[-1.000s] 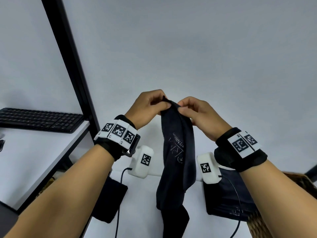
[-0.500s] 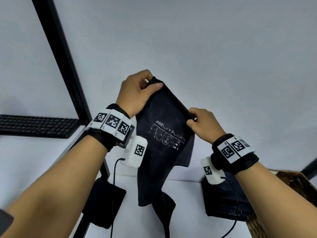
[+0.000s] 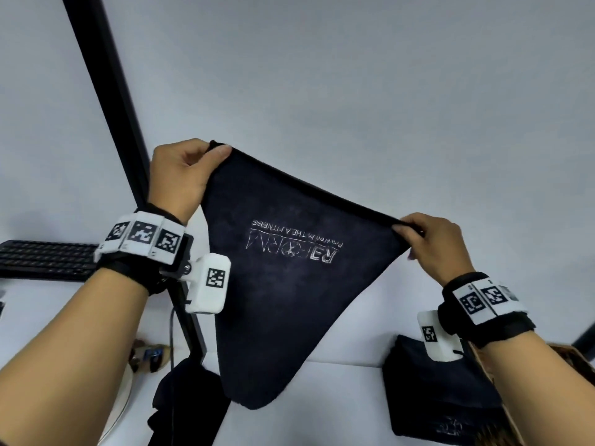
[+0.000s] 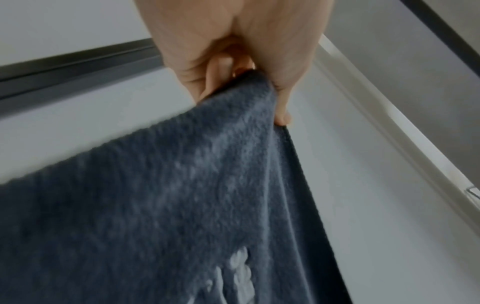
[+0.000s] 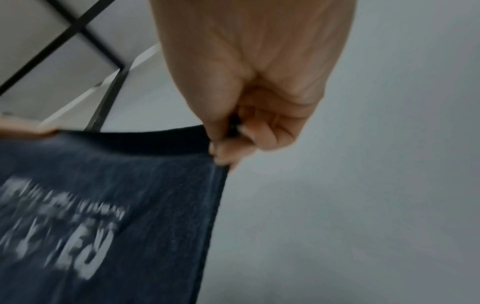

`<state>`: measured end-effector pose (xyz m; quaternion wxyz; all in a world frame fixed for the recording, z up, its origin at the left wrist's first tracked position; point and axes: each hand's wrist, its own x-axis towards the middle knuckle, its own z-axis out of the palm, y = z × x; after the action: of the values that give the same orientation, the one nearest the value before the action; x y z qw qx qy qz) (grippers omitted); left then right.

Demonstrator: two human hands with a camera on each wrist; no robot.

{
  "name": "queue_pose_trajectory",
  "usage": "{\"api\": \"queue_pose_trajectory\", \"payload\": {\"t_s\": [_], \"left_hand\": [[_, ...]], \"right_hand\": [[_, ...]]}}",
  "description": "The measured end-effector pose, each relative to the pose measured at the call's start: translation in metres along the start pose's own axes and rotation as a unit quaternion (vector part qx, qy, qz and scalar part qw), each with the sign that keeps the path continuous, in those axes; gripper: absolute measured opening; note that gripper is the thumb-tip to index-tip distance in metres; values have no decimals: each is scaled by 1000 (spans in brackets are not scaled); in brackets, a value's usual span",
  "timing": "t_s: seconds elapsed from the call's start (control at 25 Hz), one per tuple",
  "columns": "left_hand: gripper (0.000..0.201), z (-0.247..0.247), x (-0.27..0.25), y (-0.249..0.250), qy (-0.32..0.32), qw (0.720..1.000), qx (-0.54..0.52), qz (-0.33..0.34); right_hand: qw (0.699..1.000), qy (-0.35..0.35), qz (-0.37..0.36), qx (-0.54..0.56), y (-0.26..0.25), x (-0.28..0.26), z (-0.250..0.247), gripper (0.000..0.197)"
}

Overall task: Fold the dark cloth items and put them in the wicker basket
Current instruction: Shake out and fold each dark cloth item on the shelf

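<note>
A dark cloth (image 3: 283, 294) with white lettering hangs spread in the air in front of me, above the white table (image 3: 338, 400). My left hand (image 3: 183, 175) pinches its upper left corner, and my right hand (image 3: 428, 239) pinches the upper right corner, lower than the left. The left wrist view shows the left hand (image 4: 233, 67) gripping the cloth (image 4: 182, 205); the right wrist view shows the right hand (image 5: 246, 131) gripping the hem of the cloth (image 5: 103, 195). Folded dark cloths (image 3: 434, 394) lie by the wicker basket (image 3: 576, 355) at the lower right. Another dark cloth (image 3: 190, 403) lies at the table's left edge.
A black keyboard (image 3: 45, 259) sits on a white desk at the left. A black frame post (image 3: 106, 101) runs diagonally behind my left hand. A plain pale wall fills the background.
My hands have moved apart, the left up and left, the right out to the right, and the bunched cloth now hangs stretched wide with its lettering showing.
</note>
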<state>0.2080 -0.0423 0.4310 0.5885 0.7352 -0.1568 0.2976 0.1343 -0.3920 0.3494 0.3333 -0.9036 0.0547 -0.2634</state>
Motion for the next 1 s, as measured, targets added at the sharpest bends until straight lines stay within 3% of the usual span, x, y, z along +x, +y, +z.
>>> {"api": "queue_pose_trajectory", "payload": {"t_s": [0.16, 0.28, 0.4, 0.52, 0.76, 1.0], "left_hand": [[32, -25, 4, -3, -7, 1000, -12, -27], [32, -29, 6, -22, -32, 997, 30, -66], [24, -9, 2, -46, -60, 987, 22, -150], [20, 16, 5, -56, -25, 979, -40, -199], [30, 22, 14, -8, 33, 984, -129, -120], [23, -22, -49, 31, 13, 982, -173, -76]], "right_hand": [[960, 36, 21, 276, -14, 7, -39, 8], [954, 12, 10, 300, -10, 26, -43, 10], [951, -2, 40, 307, 7, 54, -28, 9], [954, 2, 49, 295, 16, 80, -17, 4], [935, 100, 18, 341, -12, 85, -64, 2], [888, 89, -8, 452, -49, -8, -99, 4]]}}
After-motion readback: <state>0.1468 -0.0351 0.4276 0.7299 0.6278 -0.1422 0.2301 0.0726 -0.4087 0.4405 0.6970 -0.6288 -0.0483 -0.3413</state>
